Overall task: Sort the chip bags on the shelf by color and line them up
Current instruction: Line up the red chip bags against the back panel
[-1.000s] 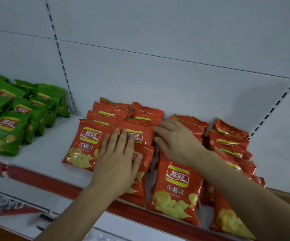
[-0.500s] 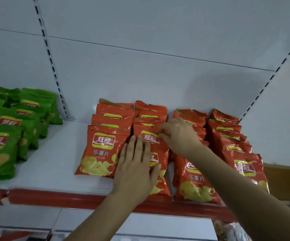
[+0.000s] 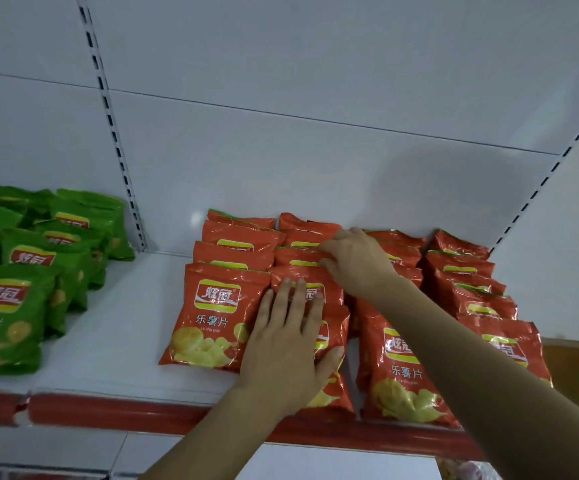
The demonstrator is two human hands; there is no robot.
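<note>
Several red chip bags (image 3: 217, 315) lie in rows on the white shelf (image 3: 115, 341), each row overlapping toward the back wall. Green chip bags (image 3: 5, 320) form their own group at the left. My left hand (image 3: 290, 351) lies flat with straight fingers on the front bags of the second red row. My right hand (image 3: 355, 261) reaches further back on that row, its fingertips curled onto the top edge of a red bag (image 3: 298, 256); whether it pinches the bag is hard to tell.
A red strip (image 3: 108, 412) runs along the shelf's front edge. White back panels with slotted uprights (image 3: 115, 147) rise behind. A bare stretch of shelf separates green from red. A brown surface (image 3: 575, 372) shows at the right.
The view has shifted slightly. My right hand has moved further back along the second red row. My left hand stays flat on the front bags.
</note>
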